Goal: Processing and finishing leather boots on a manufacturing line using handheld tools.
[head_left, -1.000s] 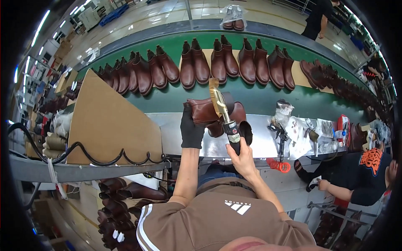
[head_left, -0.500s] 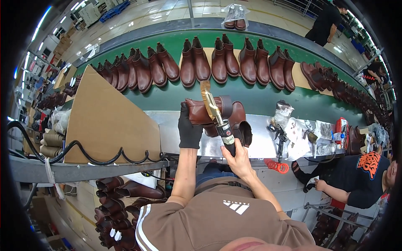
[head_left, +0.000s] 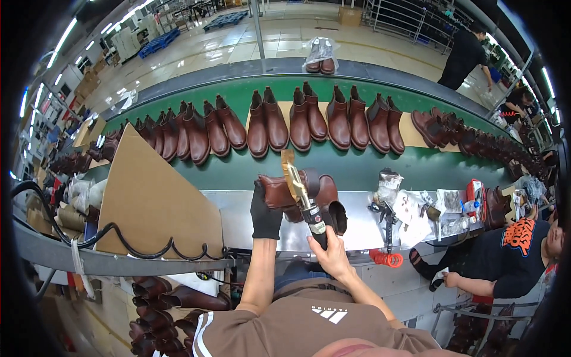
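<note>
My left hand (head_left: 265,215), in a black glove, is closed around one end of a brown leather boot (head_left: 273,193) held above the metal bench. A black-handled tool (head_left: 313,216) with a metal head is gripped in my bare right hand (head_left: 333,257). Brownish sheet material (head_left: 288,159) covers the tool's far end. The metal head crosses over the boot, but I cannot tell whether they touch. Just right of the tool, a second brown boot (head_left: 337,215) rests at the bench, its opening toward me.
Brown boots (head_left: 299,122) line the green belt (head_left: 238,172) beyond the metal bench (head_left: 363,229). A cardboard panel (head_left: 154,202) and coiled black cable (head_left: 110,229) stand left. A spray gun (head_left: 389,220) lies right, near a seated person (head_left: 505,262). More boots (head_left: 157,309) are stacked lower left.
The view has tilted upward, so belt, boots and bench sit lower in the picture. Both hands keep their hold on the boot and the tool, with little visible movement between them.
</note>
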{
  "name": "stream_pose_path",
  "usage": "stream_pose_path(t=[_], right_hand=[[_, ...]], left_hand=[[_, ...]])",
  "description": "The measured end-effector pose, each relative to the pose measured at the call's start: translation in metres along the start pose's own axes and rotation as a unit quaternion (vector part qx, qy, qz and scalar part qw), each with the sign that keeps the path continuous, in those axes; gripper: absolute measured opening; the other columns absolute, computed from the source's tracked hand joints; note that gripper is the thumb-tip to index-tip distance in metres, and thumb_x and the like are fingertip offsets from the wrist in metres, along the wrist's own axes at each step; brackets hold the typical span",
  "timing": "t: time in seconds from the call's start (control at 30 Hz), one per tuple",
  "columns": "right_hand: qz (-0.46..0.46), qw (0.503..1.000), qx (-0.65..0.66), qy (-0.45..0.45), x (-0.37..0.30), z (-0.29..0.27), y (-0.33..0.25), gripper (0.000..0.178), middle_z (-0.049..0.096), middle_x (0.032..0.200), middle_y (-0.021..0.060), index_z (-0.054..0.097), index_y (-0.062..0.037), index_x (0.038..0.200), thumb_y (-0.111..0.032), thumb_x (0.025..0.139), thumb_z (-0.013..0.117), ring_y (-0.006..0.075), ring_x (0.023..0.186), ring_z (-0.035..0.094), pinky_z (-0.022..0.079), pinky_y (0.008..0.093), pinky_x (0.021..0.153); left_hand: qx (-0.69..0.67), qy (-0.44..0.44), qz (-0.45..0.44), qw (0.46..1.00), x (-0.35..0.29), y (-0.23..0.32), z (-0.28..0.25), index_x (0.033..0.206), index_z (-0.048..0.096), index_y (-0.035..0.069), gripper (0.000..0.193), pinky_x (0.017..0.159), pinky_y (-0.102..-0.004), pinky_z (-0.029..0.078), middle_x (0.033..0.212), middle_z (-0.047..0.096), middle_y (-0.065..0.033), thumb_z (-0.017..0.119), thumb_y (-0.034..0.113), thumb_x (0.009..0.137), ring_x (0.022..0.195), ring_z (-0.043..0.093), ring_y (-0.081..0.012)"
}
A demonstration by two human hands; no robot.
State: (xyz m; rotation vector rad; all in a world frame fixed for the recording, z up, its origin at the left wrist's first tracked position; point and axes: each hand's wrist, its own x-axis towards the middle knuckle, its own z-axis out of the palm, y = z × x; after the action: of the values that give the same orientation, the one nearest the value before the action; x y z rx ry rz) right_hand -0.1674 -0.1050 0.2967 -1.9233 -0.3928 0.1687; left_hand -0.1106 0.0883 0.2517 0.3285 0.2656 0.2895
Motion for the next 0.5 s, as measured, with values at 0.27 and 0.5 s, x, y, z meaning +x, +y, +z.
stream_pose_path(t=[0.27,0.5], right_hand=[[0.008,1.0,0.02,-0.002,0.004,0.004,-0.007,0.023,0.058,0.064,0.016,0.048,0.0013,0.091,-0.015,0.083,0.063,0.0277,0.057,0.06,0.044,0.0355,0.052],[0.032,0.998,-0.054,-0.033,0.011,0.013,0.013,0.032,0.059,0.071,0.0248,0.043,0.0006,0.1,-0.022,0.086,0.061,0.0427,0.069,0.06,0.046,0.0415,0.058]], left_hand=[[0.074,-0.026,0.078,0.994,0.014,-0.004,-0.007,0.112,0.05,0.003,0.035,0.088,-0.0331,0.046,0.107,0.055,-0.0078,0.036,0.032,0.099,0.097,0.055,-0.0171],[0.483,-0.005,0.294,0.825,0.023,-0.013,-0.007,0.106,0.054,0.005,0.031,0.087,-0.0317,0.043,0.1,0.055,-0.0053,0.046,0.032,0.095,0.097,0.053,-0.015]])
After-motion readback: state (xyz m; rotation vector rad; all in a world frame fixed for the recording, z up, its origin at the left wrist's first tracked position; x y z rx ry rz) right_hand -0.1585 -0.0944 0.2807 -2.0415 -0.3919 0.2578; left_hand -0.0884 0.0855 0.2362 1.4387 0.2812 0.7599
